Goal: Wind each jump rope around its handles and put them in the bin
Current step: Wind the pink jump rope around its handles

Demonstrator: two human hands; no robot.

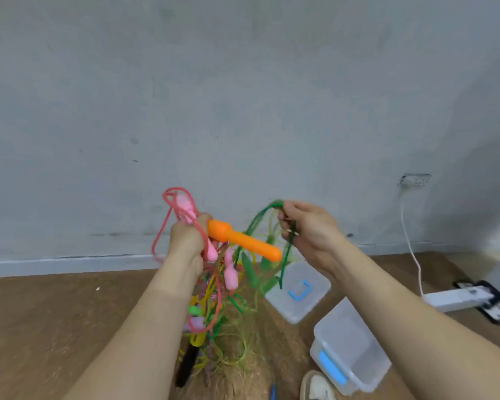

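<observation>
Orange handle end hidden in left hand; green rope blurred.

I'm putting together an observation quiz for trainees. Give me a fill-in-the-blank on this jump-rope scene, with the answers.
1. The handle jutting from the left hand is ____.
2. The right hand pinches a loop of ____ rope.
3. The lid on the floor has a ____ grip.
4. The clear bin stands on the person's ____ side.
Missing words: orange; green; blue; right.
</observation>
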